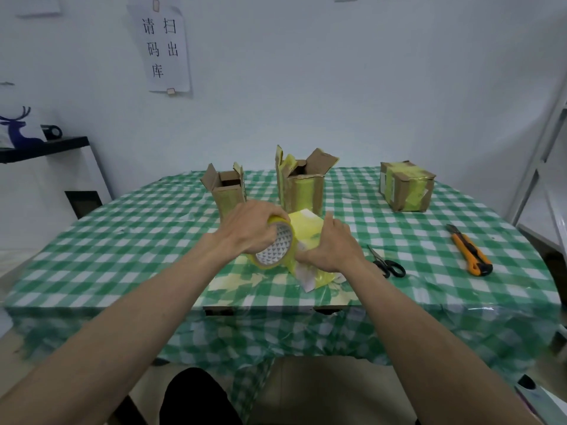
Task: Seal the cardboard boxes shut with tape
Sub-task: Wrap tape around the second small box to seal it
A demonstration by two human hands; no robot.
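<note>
The person's left hand (254, 228) gripped a roll of yellowish tape (276, 248), fingers curled over its rim, with the patterned core facing the camera. The right hand (329, 245) pressed against the near side of a small box (306, 230) wrapped in yellow tape, fingers held fairly straight along it and the thumb lying low by the roll. Roll and box touched each other at the middle of the worktop (122, 256), which was covered with a green and white checked cloth.

Behind the hands stood two cardboard boxes with their top flaps up: a smaller one (227, 191) on the left and a taller one (302, 185) just right of it, its front banded with yellow tape. Well apart, toward the far right corner, sat a closed box (406, 185) already striped with tape.

To the right of the right hand lay black-handled scissors (386, 262), and farther right an orange utility knife (471, 251), both flat on the cloth. A paper notice (162, 47) with printed characters hung on the wall behind.
</note>
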